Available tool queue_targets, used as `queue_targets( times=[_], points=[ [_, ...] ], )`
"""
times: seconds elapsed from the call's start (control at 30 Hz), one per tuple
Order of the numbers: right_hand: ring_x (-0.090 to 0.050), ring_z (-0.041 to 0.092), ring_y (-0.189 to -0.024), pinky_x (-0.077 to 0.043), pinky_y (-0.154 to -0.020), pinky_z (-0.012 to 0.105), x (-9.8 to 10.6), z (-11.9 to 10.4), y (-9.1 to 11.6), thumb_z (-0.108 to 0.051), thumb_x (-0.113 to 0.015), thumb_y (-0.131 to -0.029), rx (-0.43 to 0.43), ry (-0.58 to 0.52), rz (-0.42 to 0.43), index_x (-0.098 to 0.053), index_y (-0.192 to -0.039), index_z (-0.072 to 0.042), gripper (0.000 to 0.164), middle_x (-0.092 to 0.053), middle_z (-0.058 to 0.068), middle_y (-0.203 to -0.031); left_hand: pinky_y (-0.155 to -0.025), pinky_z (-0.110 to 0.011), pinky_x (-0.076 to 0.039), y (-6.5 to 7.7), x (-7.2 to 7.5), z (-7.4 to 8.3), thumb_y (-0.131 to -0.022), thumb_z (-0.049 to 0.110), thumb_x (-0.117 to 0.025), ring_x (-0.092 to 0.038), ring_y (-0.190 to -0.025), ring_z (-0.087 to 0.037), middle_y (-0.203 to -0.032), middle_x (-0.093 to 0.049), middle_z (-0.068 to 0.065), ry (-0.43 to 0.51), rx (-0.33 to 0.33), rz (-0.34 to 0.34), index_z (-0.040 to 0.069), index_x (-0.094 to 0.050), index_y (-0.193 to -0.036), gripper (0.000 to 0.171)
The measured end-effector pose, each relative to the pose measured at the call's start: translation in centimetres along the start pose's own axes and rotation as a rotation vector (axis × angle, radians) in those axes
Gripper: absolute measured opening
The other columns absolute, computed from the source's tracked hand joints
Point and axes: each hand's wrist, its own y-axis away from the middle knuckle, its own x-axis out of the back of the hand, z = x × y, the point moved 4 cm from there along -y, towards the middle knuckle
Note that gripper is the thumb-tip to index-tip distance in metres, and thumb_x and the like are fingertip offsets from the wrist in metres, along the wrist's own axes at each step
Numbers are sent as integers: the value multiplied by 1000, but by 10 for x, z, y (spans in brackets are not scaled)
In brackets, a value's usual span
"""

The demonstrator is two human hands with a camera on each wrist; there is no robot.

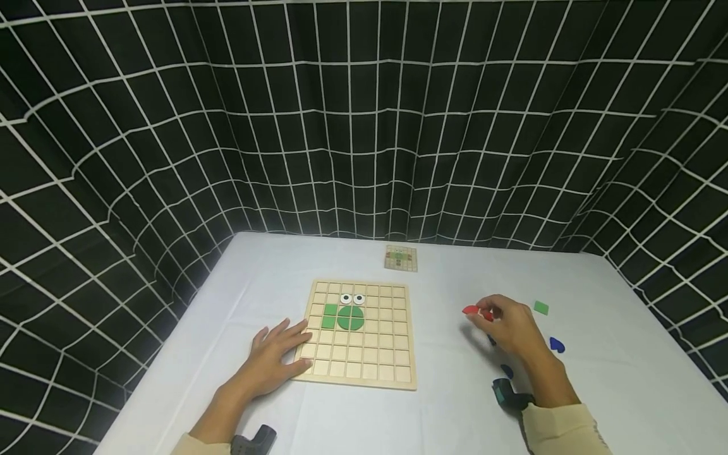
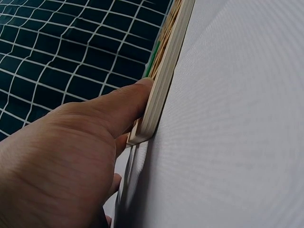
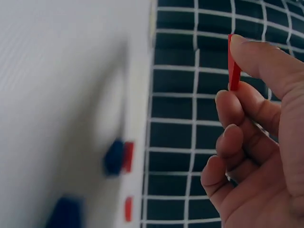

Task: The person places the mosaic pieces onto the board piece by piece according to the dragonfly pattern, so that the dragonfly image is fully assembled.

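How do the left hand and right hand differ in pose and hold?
The left hand rests on the edge of the board; the right hand is above the table. The left hand lies spread; the right hand pinches a red piece. Both emerge from beige sleeves.

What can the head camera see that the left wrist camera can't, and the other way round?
Only the head view shows the right hand pinching a red piece, the googly eyes and the small card.
Only the left wrist view shows the board's layered side close up.
Both show the table, the curtain and the left hand touching the board.
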Motion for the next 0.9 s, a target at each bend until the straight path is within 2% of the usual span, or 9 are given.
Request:
queue_targets(
  times=[0.17, 0.43, 0.53, 0.67, 0.9],
  points=[
    [-55, 28, -79, -50, -60, 33, 5, -28, -2, -23, -80, -80, 95, -14, 65, -68, -99, -4, 30, -64, 8, -86, -111, -58, 0, 1, 0, -1, -83, 47, -70, -23, -141, -31, -148, -42, 0, 0, 9, -4, 16, -62, -130, 57],
    [-57, 25, -78, -51, -68, 42, 4, -83, -6, -17, -84, -76, 288, -72, 124, -69, -87, -7, 21, -65, 2, -83, -111, -58, 0, 2, 1, -1, -83, 50, -69, -23, -142, -30, -148, -42, 1, -3, 21, -5, 16, -62, -130, 59],
    [-57, 24, -77, -51, -68, 42, 0, -100, -8, -17, -84, -75, 349, -99, 125, -69, -85, -8, 20, -64, 1, -82, -111, -58, 0, 2, 1, -1, -83, 49, -70, -23, -142, -30, -148, -42, 1, 4, 20, -7, 17, -62, -130, 58],
    [-56, 22, -77, -50, -68, 39, -9, -122, -11, -16, -83, -76, 387, -127, 101, -69, -85, -9, 18, -64, 1, -82, -111, -58, 0, 1, 0, 0, -84, 46, -70, -23, -142, -29, -148, -41, 2, 10, 14, -10, 17, -62, -131, 56],
    [-56, 21, -79, -50, -70, 37, -32, -155, -24, -19, -80, -79, 388, -164, 37, -69, -88, -10, 17, -63, -1, -84, -109, -60, -4, 0, 1, 2, -83, 43, -72, -27, -140, -34, -146, -45, -1, 4, -23, 24, 15, -64, -128, 53]
  ],
)
